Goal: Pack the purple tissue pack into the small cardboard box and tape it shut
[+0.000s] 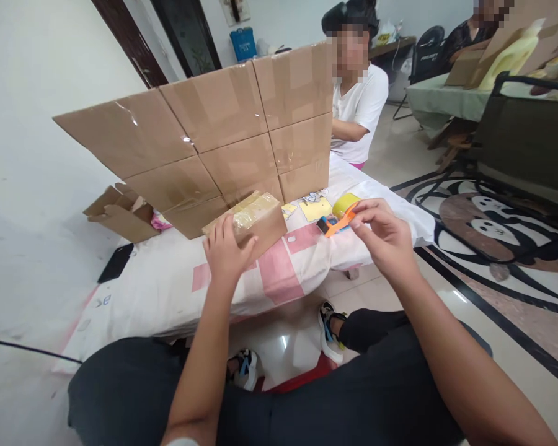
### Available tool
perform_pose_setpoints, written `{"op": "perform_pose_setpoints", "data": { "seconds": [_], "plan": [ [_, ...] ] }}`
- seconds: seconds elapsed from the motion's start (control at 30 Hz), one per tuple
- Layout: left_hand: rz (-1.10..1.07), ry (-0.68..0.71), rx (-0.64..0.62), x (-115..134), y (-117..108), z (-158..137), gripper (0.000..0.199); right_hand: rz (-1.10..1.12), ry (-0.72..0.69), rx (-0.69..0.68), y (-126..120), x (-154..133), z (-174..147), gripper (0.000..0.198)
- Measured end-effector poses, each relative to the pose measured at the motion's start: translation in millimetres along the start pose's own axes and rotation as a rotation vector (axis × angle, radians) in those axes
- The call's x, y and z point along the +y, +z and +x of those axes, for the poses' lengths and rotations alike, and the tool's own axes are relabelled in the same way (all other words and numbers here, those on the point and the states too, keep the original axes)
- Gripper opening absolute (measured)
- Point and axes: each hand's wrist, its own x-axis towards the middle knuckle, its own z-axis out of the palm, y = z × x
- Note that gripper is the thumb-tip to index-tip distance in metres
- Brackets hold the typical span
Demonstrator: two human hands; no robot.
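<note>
We set the left hand (227, 251) with fingers spread wide on the left part of the sealed carton (270, 235); the carton lies on the cloth-covered table (162, 300), just in front of the upright cardboard partition (235, 133); clear tape runs along its top. We pinch the orange tape dispenser (338, 227) between thumb and fingertips of the right hand (385, 238); its yellow roll (345, 204) faces the partition side; we note a black phone (116, 263) and an open box (125, 217) at far left.
</note>
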Motion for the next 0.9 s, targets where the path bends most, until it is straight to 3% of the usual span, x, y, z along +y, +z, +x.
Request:
{"op": "perform_pose_setpoints", "data": {
  "seconds": [0.13, 0.33, 0.47, 0.67, 0.9],
  "plan": [
    [0.194, 0.23, -0.269, -32, -7, 29, 0.057, 0.004, -0.008, -0.08, -8, 0, 4, 0.015],
    [0.059, 0.574, -0.315, -61, -23, 9, 0.051, 0.207, 0.06, -0.25, 17, -14, 4, 0.024],
    [0.014, 0.595, -0.278, -56, -31, 0, 0.045, 0.323, 0.113, -0.34, 49, -26, 4, 0.036],
    [-0.039, 0.619, -0.244, -57, -29, -2, 0.041, 0.223, 0.115, -0.463, 94, -13, 13, 0.042],
    [-0.118, 0.646, -0.232, -65, -26, -5, 0.04, 0.128, 0.066, -0.496, 117, 6, 27, 0.048]
  ]
}}
